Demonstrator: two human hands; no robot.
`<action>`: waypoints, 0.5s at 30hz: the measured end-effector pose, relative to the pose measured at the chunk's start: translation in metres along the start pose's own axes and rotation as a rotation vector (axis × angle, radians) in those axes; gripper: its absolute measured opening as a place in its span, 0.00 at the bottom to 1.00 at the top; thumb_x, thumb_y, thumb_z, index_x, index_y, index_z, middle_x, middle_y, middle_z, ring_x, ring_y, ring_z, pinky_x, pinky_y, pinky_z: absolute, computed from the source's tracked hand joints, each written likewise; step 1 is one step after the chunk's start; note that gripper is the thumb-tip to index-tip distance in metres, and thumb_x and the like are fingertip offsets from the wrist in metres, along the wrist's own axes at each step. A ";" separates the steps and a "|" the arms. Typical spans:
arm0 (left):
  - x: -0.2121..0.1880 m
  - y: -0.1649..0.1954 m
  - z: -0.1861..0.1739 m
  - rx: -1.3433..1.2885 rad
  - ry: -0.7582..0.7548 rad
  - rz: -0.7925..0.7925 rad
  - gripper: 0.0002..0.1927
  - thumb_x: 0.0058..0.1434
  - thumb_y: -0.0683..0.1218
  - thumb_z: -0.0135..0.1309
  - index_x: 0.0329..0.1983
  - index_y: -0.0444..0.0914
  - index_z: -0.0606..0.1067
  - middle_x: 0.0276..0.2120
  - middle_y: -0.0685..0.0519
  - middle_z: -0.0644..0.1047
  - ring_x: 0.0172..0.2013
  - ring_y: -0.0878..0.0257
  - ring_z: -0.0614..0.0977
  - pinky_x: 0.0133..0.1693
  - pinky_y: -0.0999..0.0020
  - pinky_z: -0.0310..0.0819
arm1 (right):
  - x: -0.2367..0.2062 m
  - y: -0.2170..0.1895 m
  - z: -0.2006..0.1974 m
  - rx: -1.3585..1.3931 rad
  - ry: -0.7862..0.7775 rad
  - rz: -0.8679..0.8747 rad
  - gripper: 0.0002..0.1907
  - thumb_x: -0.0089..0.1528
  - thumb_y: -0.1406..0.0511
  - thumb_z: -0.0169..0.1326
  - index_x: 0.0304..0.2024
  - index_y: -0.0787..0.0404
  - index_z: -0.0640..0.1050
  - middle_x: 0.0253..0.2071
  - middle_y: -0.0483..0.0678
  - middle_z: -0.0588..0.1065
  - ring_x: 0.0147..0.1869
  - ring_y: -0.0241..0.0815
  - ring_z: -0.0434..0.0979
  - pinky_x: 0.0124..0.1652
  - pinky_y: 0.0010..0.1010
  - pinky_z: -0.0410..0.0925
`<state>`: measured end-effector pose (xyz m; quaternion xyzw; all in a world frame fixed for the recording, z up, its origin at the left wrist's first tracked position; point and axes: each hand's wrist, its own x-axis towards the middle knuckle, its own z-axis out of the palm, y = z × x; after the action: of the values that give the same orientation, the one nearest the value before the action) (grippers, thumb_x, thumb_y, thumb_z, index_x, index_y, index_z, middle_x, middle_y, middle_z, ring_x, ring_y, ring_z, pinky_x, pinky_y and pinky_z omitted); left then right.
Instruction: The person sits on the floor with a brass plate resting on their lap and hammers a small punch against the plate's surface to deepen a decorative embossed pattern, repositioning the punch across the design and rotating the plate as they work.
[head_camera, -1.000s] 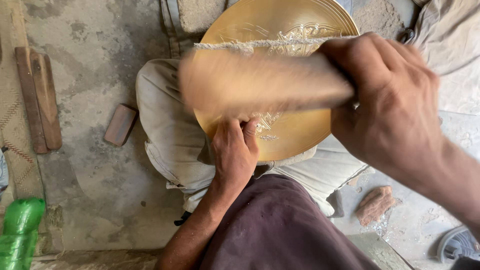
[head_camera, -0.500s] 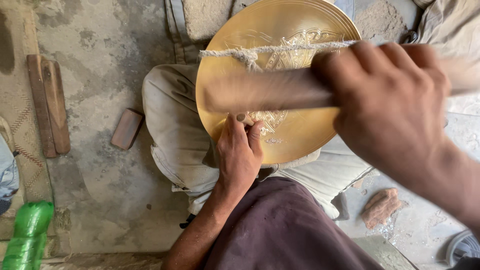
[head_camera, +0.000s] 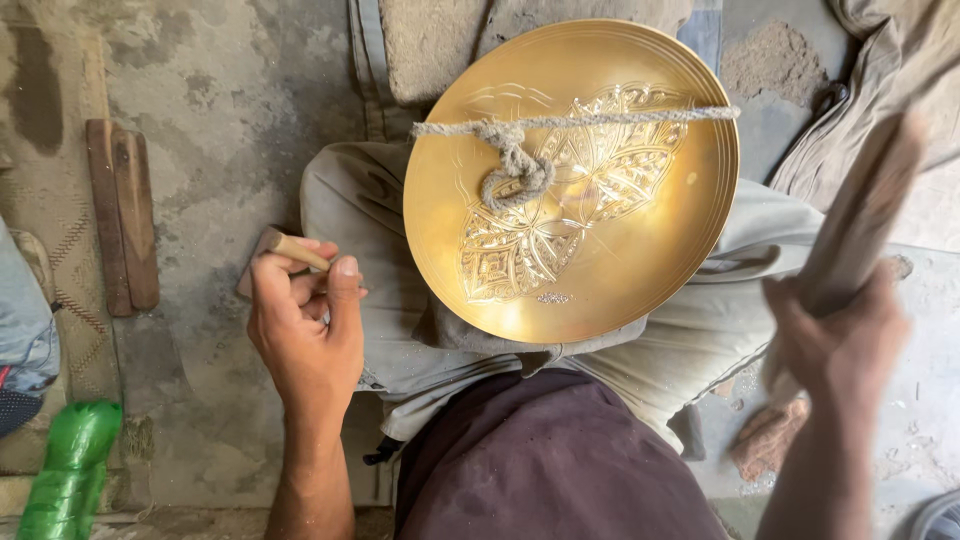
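Observation:
A round brass plate with an engraved flower pattern rests on my lap, tied across its upper part by a knotted rope. My left hand is off to the plate's left, closed around a short wooden-handled chisel. At the right, blurred by motion, my right hand grips a long wooden mallet raised beside the plate. Neither hand touches the plate.
Two wooden sticks lie on the concrete floor at the left. A green plastic bottle lies at the bottom left. A reddish stone sits by my right knee. Cloth is bunched at the upper right.
My left hand has left the plate's lower rim and moved left with the chisel. My right hand has swung the mallet from across the plate to the right side.

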<state>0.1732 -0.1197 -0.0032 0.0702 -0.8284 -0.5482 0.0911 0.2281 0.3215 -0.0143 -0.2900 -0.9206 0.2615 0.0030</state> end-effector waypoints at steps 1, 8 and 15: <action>0.000 0.001 0.001 0.012 -0.004 -0.008 0.12 0.73 0.39 0.55 0.49 0.28 0.65 0.50 0.44 0.75 0.40 0.63 0.84 0.39 0.71 0.85 | -0.006 0.013 0.009 0.013 -0.018 0.078 0.28 0.61 0.62 0.68 0.58 0.71 0.74 0.44 0.59 0.79 0.42 0.50 0.81 0.43 0.40 0.75; -0.002 0.011 0.016 -0.081 -0.067 -0.075 0.12 0.70 0.40 0.55 0.51 0.29 0.68 0.46 0.46 0.79 0.35 0.63 0.84 0.35 0.71 0.82 | -0.041 0.057 0.046 0.535 0.116 0.297 0.22 0.59 0.62 0.66 0.50 0.71 0.79 0.46 0.55 0.79 0.47 0.43 0.78 0.47 0.33 0.70; 0.010 0.016 0.027 0.106 -0.171 0.159 0.11 0.69 0.43 0.56 0.50 0.33 0.73 0.34 0.48 0.83 0.31 0.60 0.86 0.34 0.66 0.78 | -0.054 0.059 0.026 0.386 0.081 0.250 0.18 0.58 0.63 0.65 0.44 0.70 0.79 0.36 0.52 0.80 0.38 0.43 0.79 0.41 0.34 0.71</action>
<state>0.1569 -0.0918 0.0016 -0.0380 -0.8640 -0.4985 0.0597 0.3008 0.3213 -0.0574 -0.4061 -0.8095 0.4193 0.0630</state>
